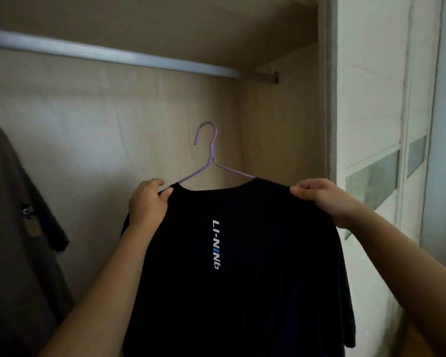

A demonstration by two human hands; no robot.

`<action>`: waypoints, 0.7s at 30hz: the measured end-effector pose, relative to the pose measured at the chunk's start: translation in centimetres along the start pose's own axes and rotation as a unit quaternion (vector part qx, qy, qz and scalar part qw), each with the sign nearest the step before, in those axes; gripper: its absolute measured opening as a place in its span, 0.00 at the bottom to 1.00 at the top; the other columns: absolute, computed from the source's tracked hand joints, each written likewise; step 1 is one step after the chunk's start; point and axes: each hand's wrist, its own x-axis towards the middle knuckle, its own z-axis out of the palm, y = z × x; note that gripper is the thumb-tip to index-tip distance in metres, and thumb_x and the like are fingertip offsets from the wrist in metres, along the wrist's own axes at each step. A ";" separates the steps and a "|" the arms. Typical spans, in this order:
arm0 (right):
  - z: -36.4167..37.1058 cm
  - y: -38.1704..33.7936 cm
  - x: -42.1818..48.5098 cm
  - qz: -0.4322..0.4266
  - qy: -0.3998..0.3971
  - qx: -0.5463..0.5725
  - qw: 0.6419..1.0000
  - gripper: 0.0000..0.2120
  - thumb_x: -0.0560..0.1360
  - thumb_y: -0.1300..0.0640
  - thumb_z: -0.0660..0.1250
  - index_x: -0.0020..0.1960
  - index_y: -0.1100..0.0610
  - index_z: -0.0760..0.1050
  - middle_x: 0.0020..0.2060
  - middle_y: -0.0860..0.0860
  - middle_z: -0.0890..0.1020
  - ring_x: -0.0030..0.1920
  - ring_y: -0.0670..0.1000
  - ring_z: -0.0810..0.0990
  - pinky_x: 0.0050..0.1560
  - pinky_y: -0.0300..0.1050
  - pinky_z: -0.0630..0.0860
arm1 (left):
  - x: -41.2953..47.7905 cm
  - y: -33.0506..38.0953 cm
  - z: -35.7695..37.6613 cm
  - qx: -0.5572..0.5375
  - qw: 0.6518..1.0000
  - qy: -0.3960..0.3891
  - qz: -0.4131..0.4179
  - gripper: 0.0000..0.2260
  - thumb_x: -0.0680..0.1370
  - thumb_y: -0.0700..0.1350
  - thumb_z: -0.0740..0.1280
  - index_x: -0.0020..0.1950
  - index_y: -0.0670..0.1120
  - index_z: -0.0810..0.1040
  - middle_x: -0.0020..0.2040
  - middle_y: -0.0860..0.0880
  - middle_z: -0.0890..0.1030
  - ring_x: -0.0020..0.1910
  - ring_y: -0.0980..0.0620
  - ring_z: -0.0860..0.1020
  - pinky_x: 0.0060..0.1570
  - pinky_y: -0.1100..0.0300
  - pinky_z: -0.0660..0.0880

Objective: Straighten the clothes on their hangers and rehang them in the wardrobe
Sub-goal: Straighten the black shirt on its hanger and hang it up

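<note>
The black short-sleeved T-shirt (242, 253) with vertical white lettering sits on a thin purple wire hanger (211, 155), held up below the silver metal wardrobe rail (113, 56). The hook hangs clear of the rail, with open room between them.

Left hand (147, 202): fingers and thumb pinch the shirt's shoulder beside the collar. Right hand (322, 197): curled fingers pinch the opposite shoulder edge.

A dark grey garment (16, 228) hangs inside the wardrobe below the rail's left stretch, well apart from the shirt. A white sliding door frame (371, 124) stands beyond the rail's right end.
</note>
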 end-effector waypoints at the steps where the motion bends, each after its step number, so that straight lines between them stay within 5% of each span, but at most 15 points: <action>1: 1.1 -0.8 0.3 -0.003 -0.006 0.034 0.999 0.13 0.77 0.58 0.61 0.36 0.60 0.75 0.22 0.48 0.76 0.20 0.43 0.75 0.22 0.32 0.70 | -0.2 0.2 -1.0 0.009 1.000 0.016 0.008 0.14 0.76 0.45 0.65 0.59 0.41 0.76 0.59 0.39 0.77 0.58 0.38 0.74 0.57 0.49 0.71; 5: 5.5 -3.9 1.5 -0.017 -0.010 0.111 0.994 0.11 0.77 0.59 0.61 0.43 0.64 0.77 0.30 0.55 0.78 0.28 0.51 0.77 0.28 0.38 0.73 | -2.0 1.4 -6.1 0.036 0.990 0.097 0.092 0.16 0.76 0.45 0.64 0.63 0.42 0.73 0.63 0.42 0.74 0.63 0.41 0.71 0.63 0.49 0.66; 11: 12.4 -9.0 3.7 -0.089 -0.005 0.115 0.989 0.15 0.77 0.56 0.61 0.33 0.59 0.72 0.23 0.49 0.73 0.22 0.46 0.72 0.27 0.37 0.66 | -4.4 1.9 -14.7 0.188 0.913 0.310 0.189 0.14 0.74 0.41 0.63 0.59 0.42 0.76 0.58 0.40 0.77 0.62 0.42 0.69 0.61 0.47 0.65; 16: 18.0 -12.8 5.0 -0.139 -0.001 0.143 0.980 0.13 0.78 0.57 0.58 0.35 0.59 0.69 0.22 0.48 0.68 0.19 0.42 0.65 0.21 0.34 0.60 | -6.4 1.4 -19.8 0.248 0.890 0.360 0.129 0.16 0.74 0.41 0.65 0.62 0.43 0.74 0.62 0.38 0.75 0.65 0.37 0.69 0.61 0.40 0.65; 21: 22.5 -15.8 6.0 -0.206 0.017 0.139 0.968 0.16 0.78 0.56 0.56 0.32 0.56 0.64 0.24 0.49 0.63 0.16 0.42 0.60 0.18 0.35 0.56 | -5.7 -0.4 -21.3 0.220 0.921 0.321 0.021 0.21 0.75 0.42 0.65 0.68 0.45 0.69 0.66 0.39 0.69 0.66 0.39 0.66 0.64 0.44 0.64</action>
